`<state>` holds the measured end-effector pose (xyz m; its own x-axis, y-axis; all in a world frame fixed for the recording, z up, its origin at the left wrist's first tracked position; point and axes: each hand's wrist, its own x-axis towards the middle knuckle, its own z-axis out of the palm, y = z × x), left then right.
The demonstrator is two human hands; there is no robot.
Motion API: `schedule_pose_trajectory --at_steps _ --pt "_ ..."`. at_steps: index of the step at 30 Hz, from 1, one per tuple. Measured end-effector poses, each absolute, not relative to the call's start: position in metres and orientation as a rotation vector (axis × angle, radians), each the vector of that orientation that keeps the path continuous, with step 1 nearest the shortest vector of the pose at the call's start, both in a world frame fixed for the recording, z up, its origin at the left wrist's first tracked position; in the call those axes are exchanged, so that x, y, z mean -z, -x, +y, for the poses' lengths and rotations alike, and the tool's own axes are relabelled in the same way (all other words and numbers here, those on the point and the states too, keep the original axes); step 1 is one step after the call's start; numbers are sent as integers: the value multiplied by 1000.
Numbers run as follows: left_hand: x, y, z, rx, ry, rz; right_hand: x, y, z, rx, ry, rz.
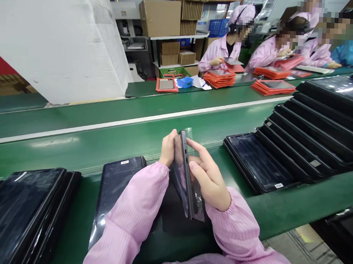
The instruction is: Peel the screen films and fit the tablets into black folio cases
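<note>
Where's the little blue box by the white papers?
In the head view's upper middle: the small blue bin sits beyond the person's left hand, between an orange-edged panel on its left and white papers on its right.

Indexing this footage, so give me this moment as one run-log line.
left hand: holds tablet | right hand: holds same tablet | tablet: edge-up | clear film: at tablet's right side

Left tablet stack, right tablet stack on bench — held tablet between
</note>
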<state>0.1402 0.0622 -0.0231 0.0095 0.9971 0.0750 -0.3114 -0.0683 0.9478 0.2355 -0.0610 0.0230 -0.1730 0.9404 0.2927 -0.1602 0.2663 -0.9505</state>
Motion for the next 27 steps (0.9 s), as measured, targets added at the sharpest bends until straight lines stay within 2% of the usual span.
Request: schedule_pose_trajectory --at_steps 16,27 --pt "19 -142 54 -1377 -1012 803 -24 -240 -66 -1271 727 -1372" --pt "28 -140 55 -1390 -1049 709 -41 -246 -77 -1056 779 -1728"
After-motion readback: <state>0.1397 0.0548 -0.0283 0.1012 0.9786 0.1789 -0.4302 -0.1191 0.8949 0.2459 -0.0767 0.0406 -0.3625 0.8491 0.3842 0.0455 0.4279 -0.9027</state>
